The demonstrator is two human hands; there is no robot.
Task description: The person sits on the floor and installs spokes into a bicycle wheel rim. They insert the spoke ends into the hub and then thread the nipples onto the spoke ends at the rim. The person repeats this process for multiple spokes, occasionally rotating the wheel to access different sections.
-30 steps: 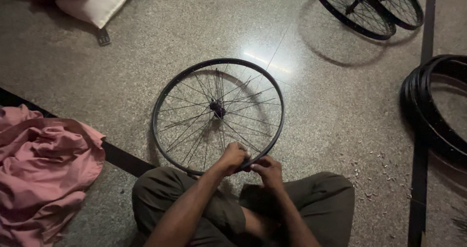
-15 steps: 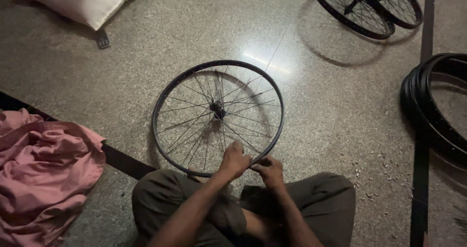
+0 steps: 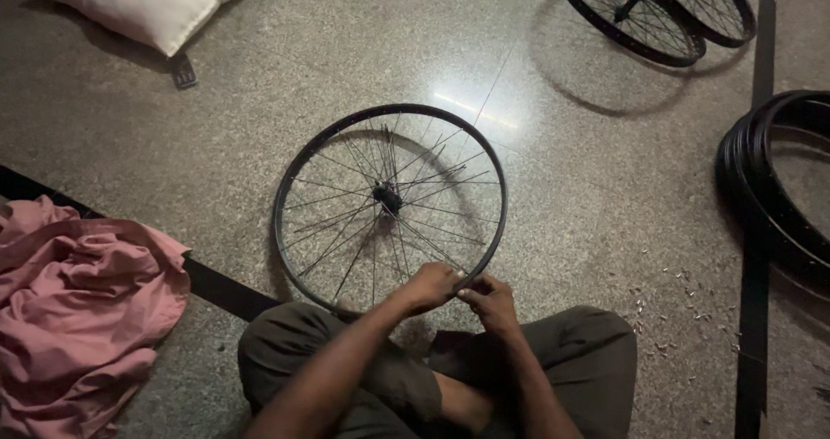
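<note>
From the head camera we look down on a person sitting cross-legged on a speckled stone floor (image 3: 259,110), with a spoked bicycle wheel (image 3: 298,175) in front of the knees. The wheel leans slightly toward the body, its near edge lifted at the lap and its far edge on the floor, which puts the rim within easy reach of both hands. Its hub (image 3: 386,198) sits at the centre, with thin spokes fanning out to the black rim.

The left hand (image 3: 430,285) curls over the near part of the rim, fingers bent and closed around it, apparently steadying it. The right hand (image 3: 491,301) is just beside it, almost touching, fingertips drawn together in a pinch at the rim. We think it holds a small part or a spoke end, but the dim light makes it too small to tell.

To the left lies a crumpled pink cloth (image 3: 82,305), well apart from the wheel. A pale cushion (image 3: 138,2) rests at the top left. Two more wheels (image 3: 657,11) lie at the top right, and stacked black tyres (image 3: 769,188) at the right edge. Small pale bits (image 3: 670,305) are scattered near the right knee, close at hand.
</note>
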